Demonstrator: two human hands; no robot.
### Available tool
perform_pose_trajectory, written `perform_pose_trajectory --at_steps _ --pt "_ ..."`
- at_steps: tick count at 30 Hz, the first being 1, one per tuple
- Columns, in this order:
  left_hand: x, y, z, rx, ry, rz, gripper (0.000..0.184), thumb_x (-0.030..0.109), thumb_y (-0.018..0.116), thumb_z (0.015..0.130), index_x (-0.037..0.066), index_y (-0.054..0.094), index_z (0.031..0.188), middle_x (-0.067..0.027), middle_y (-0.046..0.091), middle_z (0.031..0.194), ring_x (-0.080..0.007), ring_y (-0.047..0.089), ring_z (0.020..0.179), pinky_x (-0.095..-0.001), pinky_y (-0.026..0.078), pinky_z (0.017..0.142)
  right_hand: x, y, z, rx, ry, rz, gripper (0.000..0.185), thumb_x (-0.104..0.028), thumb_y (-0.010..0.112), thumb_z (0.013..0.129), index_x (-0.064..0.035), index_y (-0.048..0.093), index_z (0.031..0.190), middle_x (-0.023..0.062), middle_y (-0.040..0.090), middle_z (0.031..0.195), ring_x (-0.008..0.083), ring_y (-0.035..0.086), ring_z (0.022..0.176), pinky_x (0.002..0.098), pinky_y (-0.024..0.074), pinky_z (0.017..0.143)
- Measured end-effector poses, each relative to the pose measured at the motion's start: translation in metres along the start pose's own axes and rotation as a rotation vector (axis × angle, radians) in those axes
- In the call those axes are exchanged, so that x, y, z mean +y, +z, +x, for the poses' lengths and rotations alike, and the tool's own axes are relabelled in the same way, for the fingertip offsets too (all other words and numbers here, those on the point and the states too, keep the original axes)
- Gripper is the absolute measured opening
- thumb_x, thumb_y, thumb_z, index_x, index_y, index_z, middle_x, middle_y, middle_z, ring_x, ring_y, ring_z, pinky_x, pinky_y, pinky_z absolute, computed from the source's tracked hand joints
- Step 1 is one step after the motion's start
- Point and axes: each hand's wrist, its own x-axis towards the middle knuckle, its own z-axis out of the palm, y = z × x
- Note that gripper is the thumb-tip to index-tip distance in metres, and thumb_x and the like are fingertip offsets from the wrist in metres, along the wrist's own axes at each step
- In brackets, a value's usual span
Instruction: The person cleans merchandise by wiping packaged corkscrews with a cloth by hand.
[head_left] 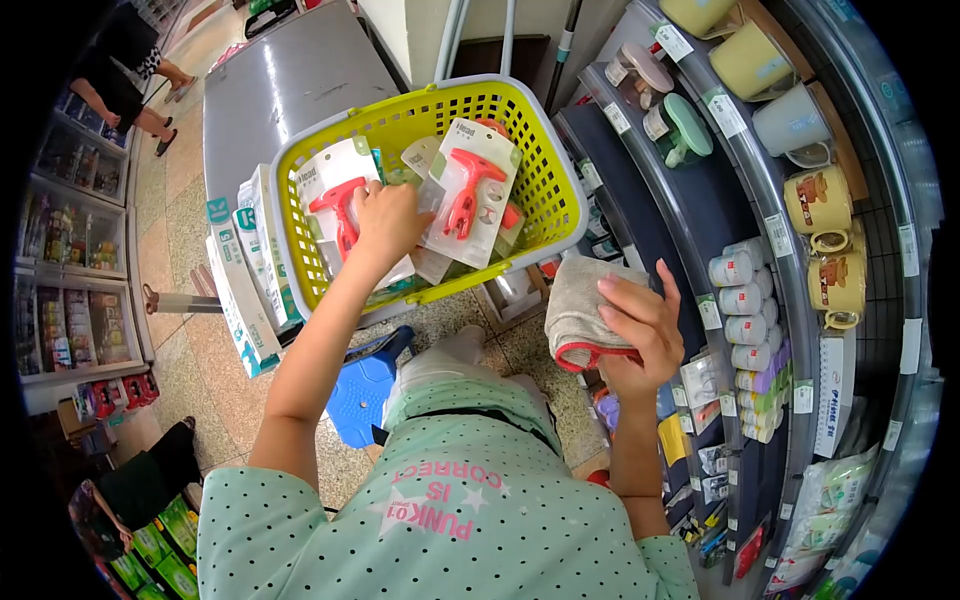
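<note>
My left hand (392, 222) reaches into a yellow-green plastic basket (555, 150) with a grey rim. Its fingers are apart and touch a carded pack with a red T-shaped tool (341, 208); the thumb points toward a second carded red T-shaped tool (468, 190), close to that pack's edge. The fingertips are partly hidden. More packs lie underneath, mostly covered. To the right of the basket, my right hand (645, 330) is closed around a folded grey-beige cloth (585, 310) with a red edge.
The basket rests by a grey counter (290, 80), with white-and-green packs (238, 285) at its left side. A blue stool (362, 400) stands below. Shelves with mugs (825, 195) and white rolls (742, 300) curve along the right. Other people's legs (150, 110) show at upper left.
</note>
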Motion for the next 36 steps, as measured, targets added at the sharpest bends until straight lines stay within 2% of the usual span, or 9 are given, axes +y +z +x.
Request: perform_pose_trajectory --at_steps 4,10,13,16,19,25,26,33,36 --pt "-0.007 0.010 0.010 0.004 -0.024 -0.010 0.030 0.033 0.077 0.075 0.007 0.075 0.090 -0.0144 0.073 0.086 -0.0340 0.067 0.087 -0.0482 0.037 0.086 -0.002 -0.002 -0.002 0.018 0.012 -0.034 0.028 0.001 0.073 0.073 -0.0142 0.072 0.097 0.0052 0.073 0.106 0.0248 0.071 0.097 0.0519 0.0408 0.107" --pt "-0.006 0.002 0.013 -0.082 -0.085 -0.186 0.025 0.027 0.078 0.075 0.007 0.075 0.089 -0.0176 0.073 0.092 -0.0343 0.067 0.095 -0.0479 0.036 0.093 0.000 -0.002 -0.009 0.037 0.067 -0.026 0.028 0.001 0.072 0.072 -0.0125 0.073 0.097 0.0058 0.073 0.106 0.0244 0.071 0.097 0.0485 0.0473 0.101" --pt "-0.010 0.000 0.013 -0.045 -0.093 -0.407 0.024 0.022 0.076 0.075 0.003 0.073 0.089 -0.0174 0.073 0.088 -0.0309 0.069 0.087 -0.0450 0.043 0.085 0.002 -0.003 -0.014 0.045 0.098 -0.027 0.028 0.001 0.072 0.071 -0.0113 0.074 0.097 0.0068 0.073 0.105 0.0246 0.070 0.097 0.0487 0.0484 0.099" --pt "-0.017 0.001 0.021 -0.150 -0.085 -0.728 0.020 0.015 0.074 0.076 0.001 0.071 0.090 -0.0170 0.071 0.082 -0.0261 0.069 0.073 -0.0387 0.049 0.070 0.002 -0.001 -0.017 0.065 0.140 -0.024 0.031 0.004 0.070 0.070 -0.0106 0.074 0.098 0.0077 0.073 0.105 0.0254 0.070 0.097 0.0491 0.0486 0.099" --pt "-0.014 -0.004 0.017 -0.036 -0.017 -0.849 0.015 0.006 0.071 0.079 -0.002 0.068 0.090 -0.0138 0.070 0.076 -0.0186 0.065 0.064 -0.0318 0.048 0.057 0.004 -0.002 -0.021 0.075 0.156 -0.034 0.036 0.007 0.067 0.068 -0.0098 0.074 0.099 0.0084 0.073 0.105 0.0261 0.069 0.097 0.0490 0.0488 0.099" --pt "0.004 -0.066 -0.019 0.029 -0.005 -1.274 0.006 0.000 0.065 0.087 -0.006 0.065 0.091 -0.0049 0.068 0.074 -0.0083 0.060 0.065 -0.0245 0.046 0.060 0.004 -0.008 -0.031 0.181 0.253 -0.078 0.039 0.010 0.066 0.066 -0.0053 0.073 0.101 0.0124 0.073 0.106 0.0279 0.069 0.097 0.0489 0.0489 0.099" --pt "0.007 -0.074 -0.023 -0.040 0.011 -1.290 0.011 0.002 0.063 0.090 -0.003 0.065 0.099 -0.0046 0.069 0.080 -0.0097 0.063 0.071 -0.0228 0.047 0.068 0.003 -0.010 -0.031 0.208 0.272 -0.066 0.041 0.011 0.065 0.065 -0.0035 0.072 0.103 0.0136 0.072 0.106 0.0294 0.068 0.098 0.0477 0.0481 0.099" --pt "0.046 -0.034 -0.012 -0.373 0.048 -1.315 0.009 0.000 0.065 0.088 -0.001 0.067 0.097 0.0003 0.068 0.080 -0.0055 0.059 0.071 -0.0206 0.045 0.067 0.005 -0.018 -0.041 0.310 0.410 -0.219 0.039 0.008 0.068 0.068 -0.0026 0.072 0.106 0.0126 0.073 0.106 0.0297 0.068 0.100 0.0440 0.0454 0.101" --pt "0.054 0.001 -0.006 -0.326 0.103 -1.365 0.007 -0.003 0.065 0.087 -0.001 0.067 0.093 0.0003 0.068 0.080 -0.0049 0.058 0.072 -0.0214 0.044 0.067 0.010 -0.015 -0.054 0.309 0.502 -0.229 0.041 0.005 0.071 0.068 -0.0035 0.072 0.109 0.0119 0.073 0.105 0.0286 0.068 0.099 0.0403 0.0461 0.097"
